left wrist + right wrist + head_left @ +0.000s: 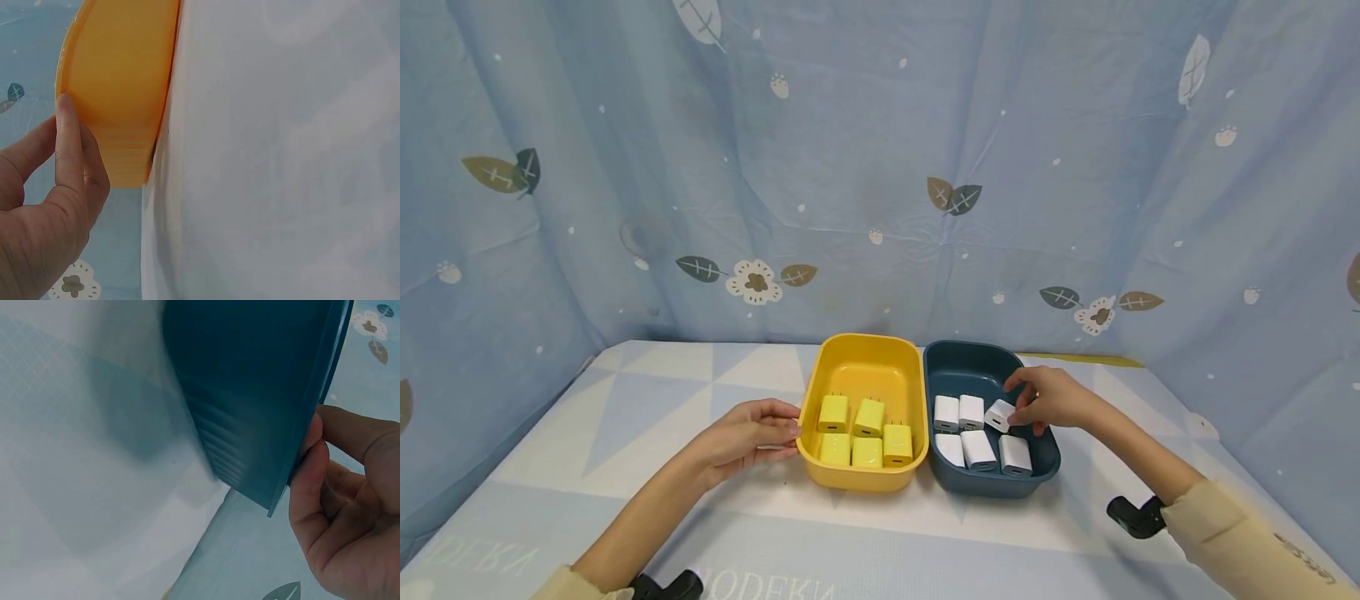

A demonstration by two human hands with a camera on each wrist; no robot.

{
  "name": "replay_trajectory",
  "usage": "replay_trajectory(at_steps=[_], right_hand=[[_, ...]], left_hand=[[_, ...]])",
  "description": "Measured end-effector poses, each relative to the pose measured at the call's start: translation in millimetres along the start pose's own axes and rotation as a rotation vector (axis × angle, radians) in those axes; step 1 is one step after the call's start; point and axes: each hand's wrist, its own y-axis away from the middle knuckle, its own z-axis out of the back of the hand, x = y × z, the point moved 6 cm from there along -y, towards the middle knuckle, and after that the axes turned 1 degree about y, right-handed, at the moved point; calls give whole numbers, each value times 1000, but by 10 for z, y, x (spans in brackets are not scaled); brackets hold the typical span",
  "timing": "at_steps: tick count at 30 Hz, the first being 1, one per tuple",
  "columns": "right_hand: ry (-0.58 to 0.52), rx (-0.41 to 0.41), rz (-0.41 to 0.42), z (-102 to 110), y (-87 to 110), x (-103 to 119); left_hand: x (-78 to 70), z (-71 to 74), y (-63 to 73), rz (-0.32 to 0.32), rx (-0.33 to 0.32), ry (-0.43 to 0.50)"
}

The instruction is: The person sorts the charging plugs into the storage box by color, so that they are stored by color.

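Observation:
My left hand (751, 437) touches the left rim of a yellow bin (872, 352) with fairly straight fingers. Close up in the left wrist view, the fingertips meet the bin's outer edge. Several yellow phone chargers (834, 414) stand in two rows in its near half. Over the right side of a dark blue bin (977, 487), my right hand (1056, 398) pinches a white phone charger (997, 415) that tilts among several others. In the right wrist view, the bin wall hides the charger, and curled fingers lie at the rim.
Both bins stand side by side on a table with a blue and white patterned cloth (647, 408). A blue curtain (880, 167) with leaf prints hangs behind and beside the table. Dark wrist devices (1138, 517) sit near both sleeves.

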Motion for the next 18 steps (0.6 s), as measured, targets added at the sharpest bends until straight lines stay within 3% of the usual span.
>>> replay_trajectory(at_steps=[18], right_hand=[[-298, 14, 16, 11, 288, -14]], left_hand=[[5, 1, 0, 4, -5, 7]])
